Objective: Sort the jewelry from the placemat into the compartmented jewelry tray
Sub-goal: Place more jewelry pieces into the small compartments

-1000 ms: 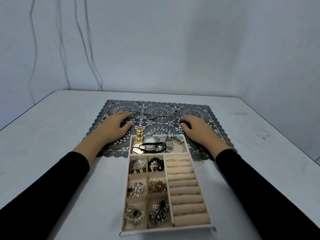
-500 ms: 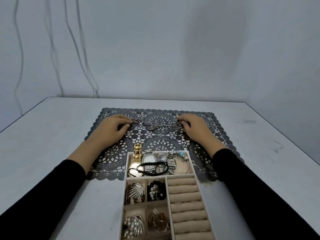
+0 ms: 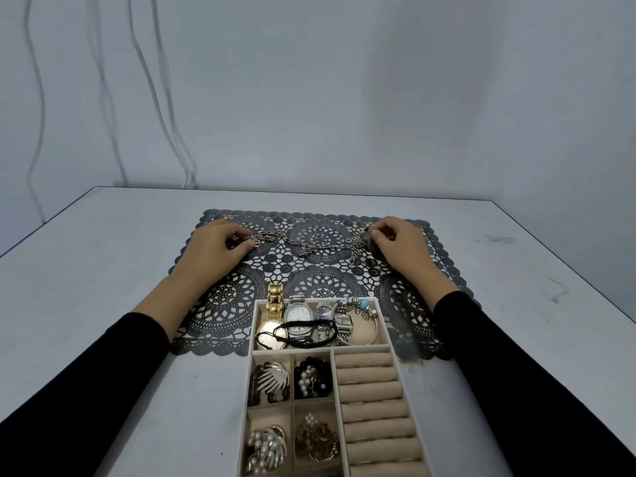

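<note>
While both hands work at the far side of the dark lace placemat (image 3: 323, 275), a silver chain (image 3: 309, 247) runs between them across the mat's pattern. The left hand (image 3: 215, 251) has its fingers curled and its thumb and fingertips closed on the chain's left end; the right hand (image 3: 401, 247) pinches the right end the same way, where a few loose links hang in a small cluster. From where I stand the middle of the chain seems to lie on the mat, though I cannot be sure that it touches everywhere. Both arms wear black sleeves (image 3: 516, 356). Nearer to the person sits the jewelry tray (image 3: 320, 349), its far end resting on the placemat's near edge and the remainder on the pale surface (image 3: 103, 270). The wide far compartment holds a gold watch (image 3: 273, 325) whose band pokes over the rim, a silver watch (image 3: 297, 315), a black cord bracelet (image 3: 303, 333) draped over them, and a charm bracelet with a blue bead (image 3: 361, 306) at the right corner. Below it, on the left, small square compartments hold a shell-shaped brooch (image 3: 272, 378), a cluster of black and pearl beads (image 3: 311, 378), a pearl brooch (image 3: 265, 445) and a tangled gold piece (image 3: 316, 438). On the right run beige ring rolls (image 3: 373, 407). Thin cables (image 3: 155, 98) hang down the wall behind.
</note>
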Available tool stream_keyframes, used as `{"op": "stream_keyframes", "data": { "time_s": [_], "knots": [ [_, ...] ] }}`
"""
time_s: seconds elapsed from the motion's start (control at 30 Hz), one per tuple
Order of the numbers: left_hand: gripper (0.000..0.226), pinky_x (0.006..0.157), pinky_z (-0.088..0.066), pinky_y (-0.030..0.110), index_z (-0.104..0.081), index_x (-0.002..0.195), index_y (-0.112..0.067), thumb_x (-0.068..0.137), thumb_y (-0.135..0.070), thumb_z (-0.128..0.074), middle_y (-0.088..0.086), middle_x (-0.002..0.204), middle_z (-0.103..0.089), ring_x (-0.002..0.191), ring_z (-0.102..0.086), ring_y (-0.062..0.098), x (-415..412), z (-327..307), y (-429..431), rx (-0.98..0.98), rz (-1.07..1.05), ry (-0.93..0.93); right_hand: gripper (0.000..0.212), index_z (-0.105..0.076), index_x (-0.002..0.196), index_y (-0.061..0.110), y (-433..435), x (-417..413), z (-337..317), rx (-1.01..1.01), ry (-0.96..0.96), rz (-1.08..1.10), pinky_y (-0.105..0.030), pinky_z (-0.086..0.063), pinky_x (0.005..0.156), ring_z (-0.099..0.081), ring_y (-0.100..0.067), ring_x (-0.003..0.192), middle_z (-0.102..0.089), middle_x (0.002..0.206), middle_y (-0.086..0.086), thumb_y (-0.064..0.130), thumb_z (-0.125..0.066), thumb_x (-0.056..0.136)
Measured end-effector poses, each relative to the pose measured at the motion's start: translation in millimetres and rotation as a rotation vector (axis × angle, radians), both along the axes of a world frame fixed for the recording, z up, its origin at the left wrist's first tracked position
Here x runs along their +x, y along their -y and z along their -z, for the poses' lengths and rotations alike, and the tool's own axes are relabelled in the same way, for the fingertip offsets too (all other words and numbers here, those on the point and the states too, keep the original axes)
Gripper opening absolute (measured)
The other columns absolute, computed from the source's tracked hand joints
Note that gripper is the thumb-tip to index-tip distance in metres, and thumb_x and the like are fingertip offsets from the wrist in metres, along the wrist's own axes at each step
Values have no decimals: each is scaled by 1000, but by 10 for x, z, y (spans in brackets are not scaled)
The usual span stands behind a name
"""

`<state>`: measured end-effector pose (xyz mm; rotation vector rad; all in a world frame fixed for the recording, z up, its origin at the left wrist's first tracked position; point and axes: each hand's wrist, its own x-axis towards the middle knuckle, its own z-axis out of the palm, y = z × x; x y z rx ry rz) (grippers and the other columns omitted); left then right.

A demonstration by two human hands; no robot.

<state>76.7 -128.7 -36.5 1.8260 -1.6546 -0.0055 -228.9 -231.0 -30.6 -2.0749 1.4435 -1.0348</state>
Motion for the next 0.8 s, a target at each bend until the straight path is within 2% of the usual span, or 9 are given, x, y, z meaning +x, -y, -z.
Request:
{"op": "stream_keyframes", "data": {
  "time_s": [0.07, 0.13, 0.3, 0.4, 0.57, 0.67, 0.8],
  "knots": [
    [17, 88, -49, 36, -76, 101, -22, 87, -32, -71, 0, 106, -67, 95, -59, 16, 10, -2, 5, 17, -13, -25, 8, -65, 87, 15, -3, -10, -19, 11, 66, 8, -1, -37, 57, -52, 5, 68, -60, 75, 14, 15, -59, 92],
    [14, 90, -49, 37, -77, 98, -24, 87, -30, -71, -1, 105, -68, 98, -60, 18, 10, -9, 5, 22, -20, -49, 7, -66, 90, 13, -3, -12, -34, 26, 153, 10, 0, -39, 59, -53, 4, 69, -60, 76, 13, 14, -59, 91],
    [10, 89, -48, 34, -77, 95, -24, 88, -26, -71, -3, 104, -68, 95, -59, 15, -14, -29, -4, 27, -28, -73, 8, -67, 94, 9, 7, -13, -50, 171, 404, -26, -21, -56, 71, -66, -14, 77, -70, 84, -1, 14, -62, 91],
    [9, 90, -48, 34, -77, 94, -25, 87, -25, -71, -3, 104, -68, 96, -60, 15, -20, -33, -9, 29, -35, -100, 10, -64, 98, 2, 14, -25, -52, 256, 568, -65, -35, -58, 80, -69, -21, 84, -72, 89, -8, 10, -61, 92],
    [14, 81, -43, 27, -77, 92, -25, 85, -36, -73, -5, 98, -68, 92, -60, 13, -40, -45, -1, 27, -54, -138, 14, -62, 102, -2, 9, -30, -61, 293, 753, -104, -24, -58, 74, -70, -18, 89, -72, 91, -9, 7, -60, 92],
    [15, 80, -44, 27, -78, 92, -23, 84, -35, -74, -4, 97, -68, 91, -60, 13, -66, -43, 5, 31, -66, -119, 11, -62, 100, 0, 20, -35, -32, 313, 775, -133, -26, -58, 77, -70, -19, 92, -73, 96, -11, 7, -60, 91],
    [11, 81, -43, 27, -77, 93, -24, 86, -30, -73, -3, 98, -68, 92, -59, 13, -66, -65, 4, 65, -68, -114, 9, -63, 98, 1, -5, -22, -22, 322, 783, -168, -22, -58, 73, -71, -20, 90, -73, 94, -11, 6, -61, 91]
  ]
}}
